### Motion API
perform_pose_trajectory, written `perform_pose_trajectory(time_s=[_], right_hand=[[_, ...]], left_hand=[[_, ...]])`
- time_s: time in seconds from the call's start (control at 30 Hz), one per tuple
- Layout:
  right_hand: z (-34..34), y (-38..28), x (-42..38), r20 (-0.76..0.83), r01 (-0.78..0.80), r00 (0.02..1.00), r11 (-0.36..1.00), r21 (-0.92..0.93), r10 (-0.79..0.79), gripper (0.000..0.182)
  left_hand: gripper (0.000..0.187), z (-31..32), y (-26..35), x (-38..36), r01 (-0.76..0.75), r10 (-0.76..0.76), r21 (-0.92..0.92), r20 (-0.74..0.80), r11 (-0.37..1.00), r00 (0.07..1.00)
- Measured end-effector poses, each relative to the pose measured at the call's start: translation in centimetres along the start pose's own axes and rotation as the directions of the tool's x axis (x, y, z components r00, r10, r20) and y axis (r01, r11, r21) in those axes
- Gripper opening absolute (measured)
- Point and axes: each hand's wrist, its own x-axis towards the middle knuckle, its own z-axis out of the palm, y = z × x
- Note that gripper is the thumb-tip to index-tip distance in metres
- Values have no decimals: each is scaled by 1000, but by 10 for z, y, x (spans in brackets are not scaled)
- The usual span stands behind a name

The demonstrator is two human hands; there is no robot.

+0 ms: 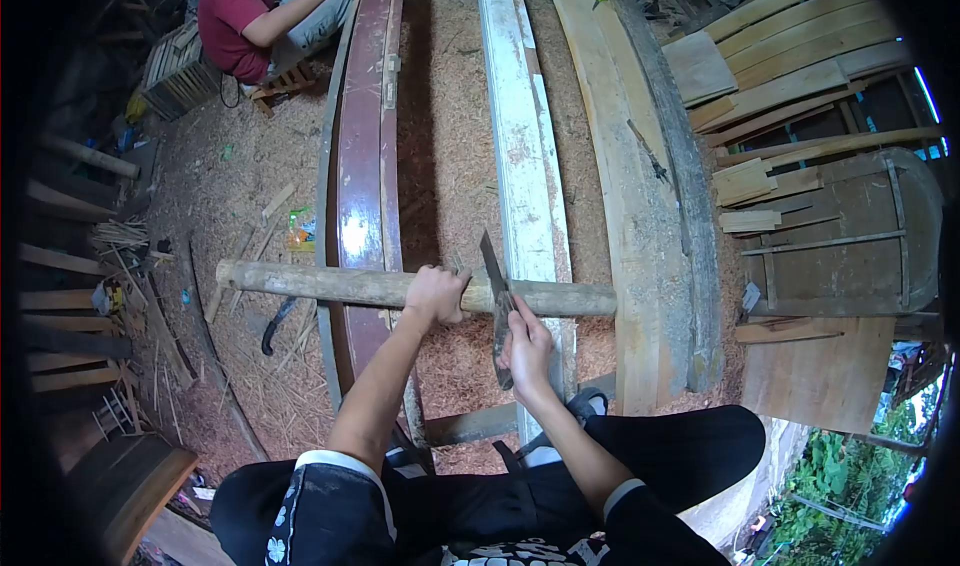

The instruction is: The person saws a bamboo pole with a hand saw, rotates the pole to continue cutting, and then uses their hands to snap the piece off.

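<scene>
A round wooden pole [310, 282] lies crosswise over the planks before me. My left hand [437, 294] is closed over its top near the middle. My right hand [528, 346] grips a long-bladed knife [490, 262] by its brownish handle, just right of my left hand. The dark blade points away from me and crosses the pole. A pale patch shows on the wood beside the blade. Under the pole run a reddish-brown painted board [362, 186] and a white painted board [522, 146].
A broad raw plank [610, 136] lies to the right, under the pole's end. Wood shavings cover the floor [445, 136]. A black curved handle [272, 331] lies at left. Ahead, a person in a red shirt [235, 21] sits at the far end of the painted board. Boards [800, 46] lean at right.
</scene>
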Motion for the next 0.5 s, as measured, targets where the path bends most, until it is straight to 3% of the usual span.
perform_pose_trajectory(time_s=[0.07,0.23,0.3,0.37,0.4,0.43,0.47,0.5], right_hand=[[-2,-4,-8,-4,-22,1000,997,79,22,43],[-6,14,-6,19,33,999,999,26,-33,43],[-3,35,28,40,265,963,920,-288,-265,44],[-11,38,26,64,290,957,908,-301,-284,45],[-6,14,4,31,140,990,975,-173,-137,47],[-3,-1,-7,20,-14,1000,999,-41,14,49],[-2,0,-6,25,-13,1000,999,-37,14,49],[1,1,-4,23,-14,1000,999,-37,14,49]], left_hand=[[72,-2,-1,1,-5,5,-9,-7,1000,1000],[76,2,-2,1,-2,2,-24,-1,1000,1000],[78,-1,-2,4,2,-2,-8,5,1000,1000],[67,4,-2,3,9,-8,-15,62,1000,998],[67,9,-1,-3,15,-14,-16,58,1000,998],[67,16,-1,-8,-16,18,15,-83,1000,996],[67,19,0,-9,-46,57,52,-218,998,974],[67,14,0,-8,-48,58,51,-217,998,974]])
